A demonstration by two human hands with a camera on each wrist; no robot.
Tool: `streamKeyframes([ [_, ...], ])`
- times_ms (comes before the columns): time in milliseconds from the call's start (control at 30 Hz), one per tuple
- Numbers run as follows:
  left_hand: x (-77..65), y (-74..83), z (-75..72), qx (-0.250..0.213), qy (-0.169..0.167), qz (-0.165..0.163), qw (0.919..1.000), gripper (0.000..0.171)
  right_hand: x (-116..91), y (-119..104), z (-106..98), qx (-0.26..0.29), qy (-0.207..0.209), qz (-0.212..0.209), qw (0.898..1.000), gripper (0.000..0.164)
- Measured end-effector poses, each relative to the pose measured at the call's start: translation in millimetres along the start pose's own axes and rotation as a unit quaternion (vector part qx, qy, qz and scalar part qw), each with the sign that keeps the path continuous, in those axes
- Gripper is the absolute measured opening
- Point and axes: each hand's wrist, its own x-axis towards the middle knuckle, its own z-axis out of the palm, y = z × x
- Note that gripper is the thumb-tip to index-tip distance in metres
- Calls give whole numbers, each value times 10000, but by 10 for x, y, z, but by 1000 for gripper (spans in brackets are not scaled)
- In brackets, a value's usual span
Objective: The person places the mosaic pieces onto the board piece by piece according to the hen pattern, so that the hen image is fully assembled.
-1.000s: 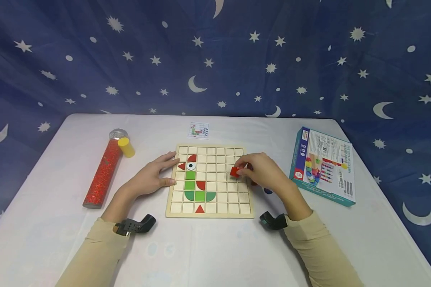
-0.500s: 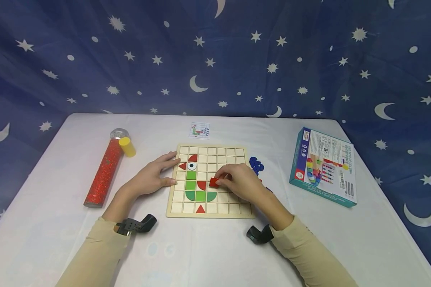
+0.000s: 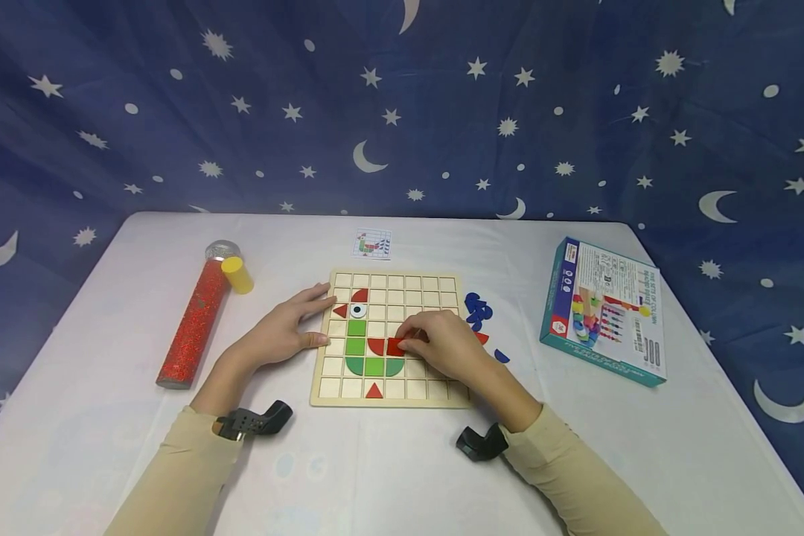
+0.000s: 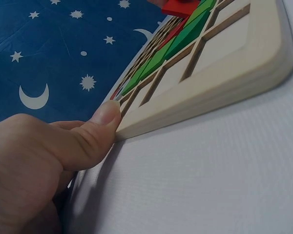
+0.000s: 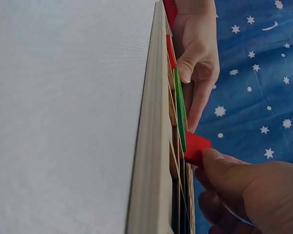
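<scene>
My right hand [image 3: 435,340] pinches a red square tile [image 3: 394,347] between thumb and fingertips, low over the wooden grid board [image 3: 391,403]. In the right wrist view the tile [image 5: 197,146] tilts right at the board's cells, beside the green tiles [image 5: 180,109]. My left hand [image 3: 280,330] rests at the board's left edge with fingers extended, its thumb touching the rim in the left wrist view. Set in the grid are green square tiles [image 3: 356,345], green quarter-rounds [image 3: 353,365], red quarter-rounds [image 3: 377,346], red triangles [image 3: 374,391] and a white eye tile [image 3: 358,310].
Loose blue pieces [image 3: 477,311] lie right of the board, with a red piece [image 3: 482,338] partly behind the right hand. A small pattern card [image 3: 372,243] lies behind the board. A red glittery tube [image 3: 194,324], a yellow cylinder [image 3: 237,275] and a box [image 3: 603,313] flank it.
The right hand has carried the red square tile left and down across the board to beside the inner red quarter-round, uncovering the blue pieces. The left hand has stayed at the board's edge.
</scene>
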Motion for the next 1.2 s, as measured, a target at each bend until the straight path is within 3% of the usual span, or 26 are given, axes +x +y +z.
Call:
streamKeyframes([
  [500, -6, -2, -1, 30, -7, -38, 10000, 75, 0, 12, 23, -371, -64, -160, 9992, 18],
  [1200, -1, 21, -12, -12, -16, -62, 10000, 75, -20, 37, 21, -245, -163, -371, 9989, 30],
])
